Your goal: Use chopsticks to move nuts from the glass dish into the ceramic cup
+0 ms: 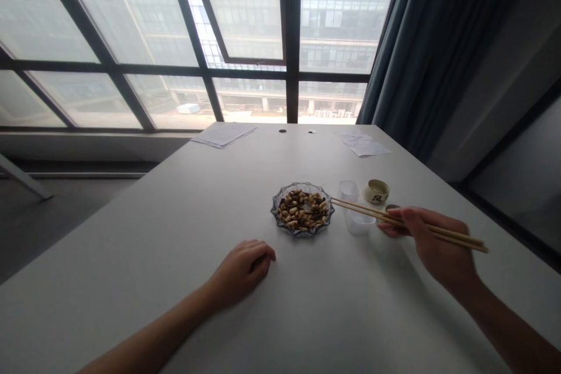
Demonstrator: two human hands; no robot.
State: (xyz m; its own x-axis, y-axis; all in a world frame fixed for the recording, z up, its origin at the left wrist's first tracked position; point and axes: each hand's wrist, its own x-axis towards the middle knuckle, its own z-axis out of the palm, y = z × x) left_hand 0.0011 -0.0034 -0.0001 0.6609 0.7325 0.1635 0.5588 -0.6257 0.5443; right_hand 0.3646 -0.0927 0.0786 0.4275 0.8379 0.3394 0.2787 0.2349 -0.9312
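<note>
My right hand (432,242) is closed round a pair of wooden chopsticks (368,211). Their tips point left and hang just right of a glass dish (275,208) full of peanuts (302,209). Below the chopsticks stand two clear plastic cups (357,223). A small cream ceramic cup (376,191) sits behind them. My left hand (243,269) rests on the white table (175,245) with the fingers curled under, holding nothing, to the near left of the dish.
Sheets of paper lie at the far left (223,134) and the far right (363,144) of the table. Two cable holes (297,131) are near the far edge. A large window and a dark curtain (421,52) stand beyond.
</note>
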